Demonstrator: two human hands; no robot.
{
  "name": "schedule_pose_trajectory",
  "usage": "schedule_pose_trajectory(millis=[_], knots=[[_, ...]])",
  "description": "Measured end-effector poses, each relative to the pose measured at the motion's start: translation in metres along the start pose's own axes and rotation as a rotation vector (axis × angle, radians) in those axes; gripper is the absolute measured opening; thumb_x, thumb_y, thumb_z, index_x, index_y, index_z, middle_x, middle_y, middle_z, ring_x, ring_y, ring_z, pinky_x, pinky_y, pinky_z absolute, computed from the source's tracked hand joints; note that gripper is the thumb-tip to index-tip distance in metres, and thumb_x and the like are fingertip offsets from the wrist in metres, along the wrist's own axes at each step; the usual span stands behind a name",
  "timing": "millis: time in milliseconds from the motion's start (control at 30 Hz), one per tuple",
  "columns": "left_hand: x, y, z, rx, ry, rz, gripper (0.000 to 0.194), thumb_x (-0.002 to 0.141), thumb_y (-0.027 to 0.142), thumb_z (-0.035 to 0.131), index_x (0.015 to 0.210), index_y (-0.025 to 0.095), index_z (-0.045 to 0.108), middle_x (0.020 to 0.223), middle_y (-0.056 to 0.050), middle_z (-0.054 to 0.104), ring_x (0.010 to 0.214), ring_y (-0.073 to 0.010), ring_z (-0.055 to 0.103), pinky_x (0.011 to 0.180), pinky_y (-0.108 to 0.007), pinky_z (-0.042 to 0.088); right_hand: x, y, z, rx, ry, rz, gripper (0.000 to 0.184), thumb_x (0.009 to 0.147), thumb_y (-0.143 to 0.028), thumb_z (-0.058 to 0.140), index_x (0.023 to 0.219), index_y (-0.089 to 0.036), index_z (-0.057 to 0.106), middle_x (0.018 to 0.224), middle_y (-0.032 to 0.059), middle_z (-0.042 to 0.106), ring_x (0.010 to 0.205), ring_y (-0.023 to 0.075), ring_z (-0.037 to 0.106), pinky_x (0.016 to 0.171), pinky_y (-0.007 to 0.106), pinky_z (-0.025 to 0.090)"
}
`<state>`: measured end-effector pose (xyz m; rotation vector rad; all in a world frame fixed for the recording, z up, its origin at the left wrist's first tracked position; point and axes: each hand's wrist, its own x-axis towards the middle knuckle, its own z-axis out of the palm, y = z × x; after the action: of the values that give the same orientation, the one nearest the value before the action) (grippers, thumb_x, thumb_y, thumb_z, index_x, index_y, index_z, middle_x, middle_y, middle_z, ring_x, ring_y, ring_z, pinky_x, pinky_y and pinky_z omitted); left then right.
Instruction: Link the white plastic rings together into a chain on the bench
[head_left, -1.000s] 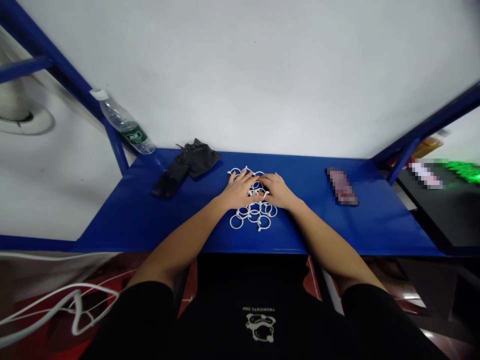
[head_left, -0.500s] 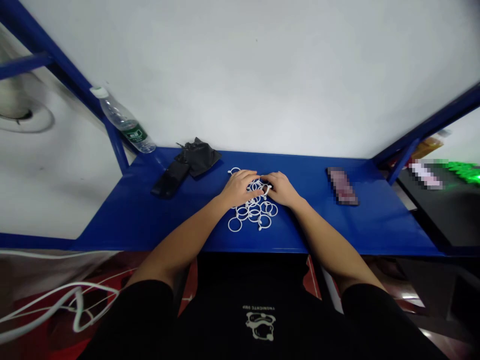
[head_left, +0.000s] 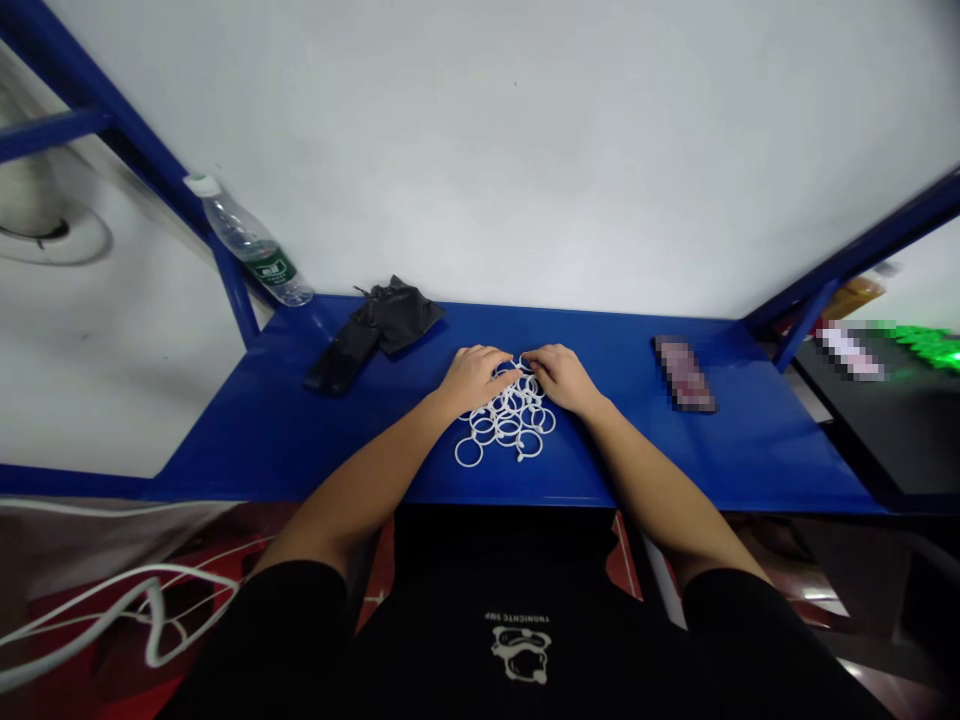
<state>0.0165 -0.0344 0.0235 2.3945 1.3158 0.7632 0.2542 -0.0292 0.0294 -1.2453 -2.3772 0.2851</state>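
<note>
White plastic rings point(head_left: 507, 432), each with a small eyelet and looking like curtain rings, lie in an overlapping pile on the blue table. My left hand point(head_left: 472, 380) rests at the pile's left and far side, fingers extended and bent inward, thumb apart over the rings. Opposite it, my right hand point(head_left: 562, 378) curves round the far right of the pile, its fingertips close to those of the left. Some rings show between the two hands, and others are partly hidden under the fingers. Neither hand visibly grips a ring.
The blue table point(head_left: 247, 440) meets a white wall. At the back left are a plastic bottle point(head_left: 259, 255), a black pouch point(head_left: 405, 315) and a dark flat object point(head_left: 341, 360). A blurred-out phone-like object point(head_left: 684, 375) lies to the right. Blue frame posts stand at both sides.
Both hands have shifted slightly at the pile's far side. A ring that lay beyond my left fingers no longer shows there, and one by my right fingertips has changed position.
</note>
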Motion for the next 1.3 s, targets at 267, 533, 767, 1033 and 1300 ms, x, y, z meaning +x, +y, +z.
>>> schedule_pose_trajectory(millis=[267,533,767,1033,1300], knots=[[0.002,-0.001,0.004,-0.061,0.028,0.049,0.022,0.100,0.039,0.073,0.112,0.022,0.079,0.110,-0.006,0.081,0.097,-0.0242,0.075,0.097,-0.042,0.052,-0.001,0.002,-0.002,-0.127,-0.007,0.137,0.029,0.102,-0.036,0.064,0.122,-0.021,0.078,0.104,0.0112,0.080,0.096,0.0298,0.070,0.090,0.043,0.052],[0.002,-0.004,0.007,-0.102,0.008,0.035,0.020,0.099,0.030,0.074,0.116,0.021,0.080,0.099,-0.005,0.080,0.088,-0.0199,0.074,0.090,-0.037,0.059,-0.003,-0.003,-0.004,-0.119,-0.086,0.264,0.022,0.102,-0.034,0.063,0.114,-0.025,0.079,0.106,0.0076,0.081,0.093,0.0245,0.073,0.076,0.032,0.051],[0.002,-0.009,0.009,-0.063,0.176,0.172,0.028,0.099,0.025,0.075,0.127,0.021,0.074,0.116,-0.009,0.075,0.110,-0.0248,0.072,0.100,-0.042,0.059,-0.008,-0.015,-0.007,0.255,0.158,0.115,0.019,0.101,-0.031,0.058,0.109,-0.022,0.073,0.092,0.0046,0.079,0.070,0.0177,0.067,0.069,0.029,0.051],[0.000,-0.005,0.007,-0.091,0.169,0.403,0.021,0.105,0.029,0.067,0.123,0.020,0.073,0.120,-0.010,0.074,0.111,-0.0242,0.071,0.099,-0.044,0.057,-0.012,-0.025,-0.003,0.465,0.178,-0.099,0.010,0.092,-0.025,0.060,0.093,-0.021,0.070,0.074,-0.0010,0.071,0.059,0.0130,0.060,0.059,0.025,0.047],[0.000,0.000,0.007,-0.066,0.176,0.423,0.020,0.107,0.034,0.064,0.096,0.020,0.070,0.109,-0.007,0.076,0.099,-0.0216,0.070,0.089,-0.039,0.052,-0.012,-0.023,-0.005,0.443,0.144,-0.093,0.016,0.084,-0.017,0.057,0.088,-0.021,0.072,0.074,-0.0008,0.073,0.061,0.0136,0.062,0.062,0.025,0.047]])
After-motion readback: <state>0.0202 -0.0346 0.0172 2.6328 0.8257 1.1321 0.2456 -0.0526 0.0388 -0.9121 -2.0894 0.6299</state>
